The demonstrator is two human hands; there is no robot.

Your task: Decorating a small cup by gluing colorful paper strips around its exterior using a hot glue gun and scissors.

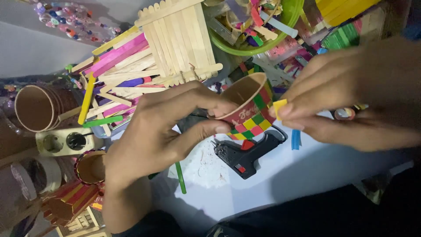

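Nearest, at six o'clock, a dark lap or sleeve fills the bottom edge, too dim to make out. Just above it, the left hand (pixel 153 131) comes in from seven o'clock, its fingers and thumb clamped around the rim and side of a small paper cup (pixel 245 105) at the centre of the view. The cup lies tilted, mouth towards eleven o'clock; its inside looks bare brown, and its lower wall carries a checker of red, green and yellow squares. The left palm hides part of the cup's base.

The right hand (pixel 359 96) enters from three o'clock, cut off by the frame edge, with thumb and fingertips pinched together on a small yellow square (pixel 280 107) touching the cup's side.

Below the cup, at five o'clock from it, a black glue gun (pixel 245 153) lies on the white table (pixel 307 171), its nose hidden behind the cup.

At nine o'clock stands a brown paper cup (pixel 37 107), mouth open, beside a white power strip (pixel 66 141); at eight o'clock a striped cup (pixel 90 166) sits, partly hidden by the wrist.

Farther off, at twelve o'clock, a panel of plain wooden sticks (pixel 180 39) rests over loose coloured sticks (pixel 118 52). At one o'clock a green bowl (pixel 289 22) holds a jumble of stick scraps, its far rim cut off.
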